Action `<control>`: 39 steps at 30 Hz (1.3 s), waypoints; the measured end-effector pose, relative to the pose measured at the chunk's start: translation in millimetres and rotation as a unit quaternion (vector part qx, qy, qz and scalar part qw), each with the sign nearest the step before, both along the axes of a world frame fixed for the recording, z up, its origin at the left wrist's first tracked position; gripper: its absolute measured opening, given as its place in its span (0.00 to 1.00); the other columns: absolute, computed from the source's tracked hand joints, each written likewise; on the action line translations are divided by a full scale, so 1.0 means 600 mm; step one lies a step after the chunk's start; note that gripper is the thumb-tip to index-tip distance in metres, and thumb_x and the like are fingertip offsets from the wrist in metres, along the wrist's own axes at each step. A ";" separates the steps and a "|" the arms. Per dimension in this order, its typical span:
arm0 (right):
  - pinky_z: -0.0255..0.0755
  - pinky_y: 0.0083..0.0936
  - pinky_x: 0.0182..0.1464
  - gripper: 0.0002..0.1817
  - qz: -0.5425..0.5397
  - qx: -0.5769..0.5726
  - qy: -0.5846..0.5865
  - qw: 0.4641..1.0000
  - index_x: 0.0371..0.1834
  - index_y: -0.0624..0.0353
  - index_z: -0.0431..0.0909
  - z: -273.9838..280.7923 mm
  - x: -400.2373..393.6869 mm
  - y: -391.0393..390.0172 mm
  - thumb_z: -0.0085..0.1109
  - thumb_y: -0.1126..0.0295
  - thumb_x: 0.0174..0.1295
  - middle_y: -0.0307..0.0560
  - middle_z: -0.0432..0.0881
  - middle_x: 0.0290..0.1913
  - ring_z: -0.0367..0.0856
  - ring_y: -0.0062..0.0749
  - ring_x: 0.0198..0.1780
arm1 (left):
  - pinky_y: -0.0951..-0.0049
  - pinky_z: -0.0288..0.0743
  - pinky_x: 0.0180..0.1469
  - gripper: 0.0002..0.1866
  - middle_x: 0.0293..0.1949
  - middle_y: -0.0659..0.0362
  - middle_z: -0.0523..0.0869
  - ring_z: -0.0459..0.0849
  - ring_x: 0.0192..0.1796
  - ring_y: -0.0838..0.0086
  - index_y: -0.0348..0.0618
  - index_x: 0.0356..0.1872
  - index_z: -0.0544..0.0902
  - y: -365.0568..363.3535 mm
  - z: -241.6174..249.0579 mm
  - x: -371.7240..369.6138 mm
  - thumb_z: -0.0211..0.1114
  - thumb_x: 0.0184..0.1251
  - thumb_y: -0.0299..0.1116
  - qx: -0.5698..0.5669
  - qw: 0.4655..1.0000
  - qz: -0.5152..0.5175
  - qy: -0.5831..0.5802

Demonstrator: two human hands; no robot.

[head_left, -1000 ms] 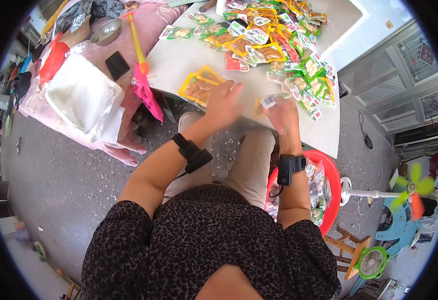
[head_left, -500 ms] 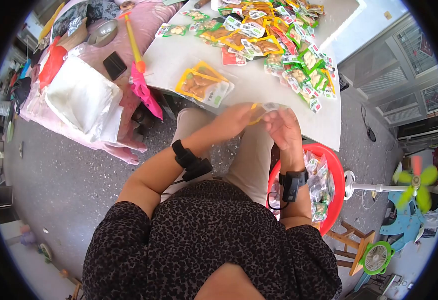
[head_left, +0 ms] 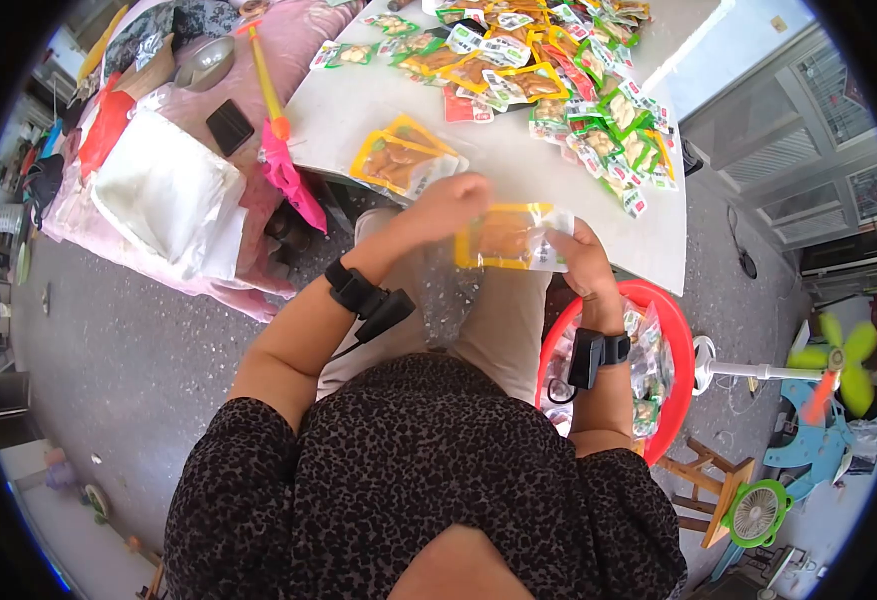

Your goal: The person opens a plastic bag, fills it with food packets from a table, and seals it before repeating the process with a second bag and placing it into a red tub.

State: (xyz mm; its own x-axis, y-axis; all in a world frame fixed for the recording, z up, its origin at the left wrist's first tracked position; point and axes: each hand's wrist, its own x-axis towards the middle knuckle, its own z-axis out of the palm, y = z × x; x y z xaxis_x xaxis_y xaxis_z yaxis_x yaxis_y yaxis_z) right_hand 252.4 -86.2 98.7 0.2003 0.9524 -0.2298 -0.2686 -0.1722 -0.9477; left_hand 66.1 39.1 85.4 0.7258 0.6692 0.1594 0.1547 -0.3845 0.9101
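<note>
Head view: right hand point(head_left: 588, 263) closed on the white end of a packet point(head_left: 508, 240), thumb on its face. Packet yellow-bordered, brown contents showing through, held out over the lap just off the near edge of the table point(head_left: 333, 112); its left half is blurred. Left hand point(head_left: 446, 208) has fingers curled, by the packet's upper left corner; cannot tell whether it touches the packet or grips anything. Two yellow-edged packs point(head_left: 395, 160) overlap on the table, just beyond the left hand. Pile point(head_left: 533, 78) of yellow, green and red packs farther back and to the right, well apart from both hands. Red tub point(head_left: 680, 365) beside the right forearm, more packs inside. A dark device strapped on each wrist, left point(head_left: 356, 292) and right point(head_left: 591, 357). Left of the table: pink cloth point(head_left: 303, 40), with a white sheet point(head_left: 168, 190) and a metal bowl point(head_left: 206, 64) on it
</note>
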 end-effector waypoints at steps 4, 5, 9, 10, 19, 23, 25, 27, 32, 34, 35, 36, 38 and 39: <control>0.69 0.19 0.23 0.09 -0.066 0.017 0.092 0.993 0.40 0.60 0.69 -0.023 0.021 0.001 0.44 0.75 0.56 0.42 0.76 0.33 0.75 0.26 0.28 | 0.66 0.69 0.38 0.15 0.35 0.51 0.77 0.76 0.37 0.62 0.38 0.34 0.74 0.022 0.004 -0.012 0.54 0.51 0.40 0.121 0.973 0.159 0.116; 0.69 0.19 0.21 0.09 -0.094 0.009 0.107 0.990 0.40 0.60 0.69 -0.028 0.021 0.002 0.45 0.74 0.56 0.43 0.76 0.32 0.75 0.26 0.27 | 0.65 0.69 0.38 0.15 0.36 0.51 0.76 0.75 0.38 0.61 0.38 0.34 0.74 0.022 0.004 -0.013 0.54 0.50 0.40 0.177 0.956 0.169 0.163; 0.69 0.19 0.20 0.08 -0.135 -0.016 0.128 0.982 0.38 0.59 0.69 -0.047 0.018 0.005 0.46 0.72 0.56 0.43 0.76 0.32 0.75 0.26 0.27 | 0.62 0.69 0.37 0.13 0.33 0.51 0.75 0.75 0.36 0.57 0.39 0.31 0.73 0.013 -0.014 -0.001 0.54 0.48 0.38 0.272 0.913 0.146 0.268; 0.69 0.19 0.20 0.08 -0.140 -0.016 0.131 0.981 0.38 0.59 0.69 -0.047 0.015 0.006 0.46 0.72 0.56 0.43 0.76 0.32 0.75 0.26 0.27 | 0.61 0.70 0.37 0.13 0.31 0.50 0.75 0.75 0.35 0.57 0.38 0.31 0.73 0.012 -0.020 0.003 0.53 0.48 0.37 0.268 0.915 0.151 0.260; 0.66 0.16 0.22 0.09 -0.109 -0.033 0.133 0.985 0.40 0.57 0.68 -0.046 -0.006 0.037 0.45 0.70 0.56 0.40 0.75 0.33 0.72 0.21 0.28 | 0.58 0.68 0.34 0.07 0.28 0.47 0.74 0.74 0.34 0.54 0.38 0.25 0.72 0.027 -0.028 0.002 0.49 0.50 0.32 0.223 0.936 0.183 0.201; 0.68 0.18 0.22 0.09 -0.103 -0.044 0.154 0.982 0.40 0.58 0.67 -0.041 -0.010 0.057 0.45 0.72 0.56 0.41 0.75 0.34 0.73 0.24 0.29 | 0.58 0.68 0.33 0.07 0.27 0.48 0.74 0.74 0.33 0.55 0.38 0.24 0.72 0.020 -0.008 0.001 0.50 0.49 0.31 0.234 0.933 0.179 0.204; 0.70 0.19 0.22 0.09 -0.111 -0.055 0.153 0.980 0.40 0.58 0.66 -0.034 -0.015 0.063 0.45 0.72 0.56 0.42 0.75 0.33 0.74 0.25 0.29 | 0.58 0.68 0.31 0.07 0.27 0.48 0.75 0.75 0.30 0.54 0.38 0.24 0.71 0.021 -0.006 -0.002 0.51 0.49 0.32 0.264 0.926 0.187 0.193; 0.70 0.19 0.22 0.09 -0.125 -0.068 0.138 0.980 0.40 0.58 0.66 -0.021 -0.024 0.069 0.46 0.72 0.56 0.42 0.75 0.33 0.74 0.25 0.29 | 0.59 0.68 0.30 0.07 0.26 0.49 0.75 0.75 0.29 0.54 0.38 0.24 0.71 0.020 -0.005 -0.003 0.51 0.49 0.31 0.286 0.920 0.189 0.189; 0.71 0.23 0.25 0.09 -0.107 -0.042 0.143 0.983 0.41 0.57 0.65 -0.033 -0.038 0.092 0.45 0.72 0.56 0.42 0.74 0.36 0.74 0.27 0.32 | 0.60 0.69 0.29 0.05 0.25 0.51 0.74 0.75 0.27 0.56 0.40 0.24 0.72 0.013 0.002 -0.003 0.51 0.49 0.31 0.330 0.905 0.180 0.199; 0.71 0.26 0.28 0.10 -0.103 -0.028 0.161 0.981 0.42 0.57 0.65 -0.042 -0.048 0.108 0.45 0.73 0.56 0.43 0.73 0.37 0.74 0.30 0.34 | 0.61 0.70 0.29 0.05 0.25 0.52 0.74 0.76 0.27 0.57 0.40 0.25 0.72 0.013 0.001 0.000 0.51 0.48 0.30 0.342 0.897 0.180 0.214; 0.71 0.28 0.29 0.11 -0.101 -0.027 0.172 0.979 0.43 0.58 0.65 -0.044 -0.053 0.118 0.44 0.73 0.56 0.44 0.73 0.37 0.74 0.32 0.35 | 0.61 0.70 0.29 0.05 0.25 0.52 0.74 0.76 0.27 0.57 0.41 0.25 0.73 0.013 0.001 0.001 0.51 0.48 0.30 0.348 0.893 0.180 0.222; 0.71 0.30 0.31 0.12 -0.100 -0.025 0.183 0.978 0.44 0.58 0.64 -0.047 -0.059 0.128 0.44 0.74 0.56 0.44 0.73 0.38 0.73 0.33 0.36 | 0.61 0.70 0.28 0.05 0.26 0.52 0.74 0.76 0.26 0.58 0.41 0.26 0.73 0.014 -0.001 0.002 0.52 0.48 0.30 0.359 0.890 0.189 0.208; 0.70 0.28 0.34 0.12 -0.033 0.112 0.140 0.983 0.39 0.60 0.69 -0.073 -0.076 0.147 0.49 0.69 0.52 0.48 0.73 0.37 0.73 0.37 0.36 | 0.61 0.70 0.27 0.05 0.26 0.53 0.74 0.76 0.25 0.58 0.41 0.26 0.73 0.013 -0.005 0.004 0.52 0.48 0.30 0.380 0.883 0.206 0.182; 0.69 0.29 0.35 0.12 -0.005 0.149 0.062 0.987 0.38 0.60 0.70 -0.070 -0.085 0.153 0.51 0.67 0.50 0.50 0.73 0.36 0.73 0.39 0.36 | 0.62 0.70 0.27 0.06 0.26 0.52 0.74 0.76 0.25 0.58 0.40 0.25 0.73 0.011 -0.002 0.003 0.53 0.46 0.30 0.376 0.886 0.198 0.185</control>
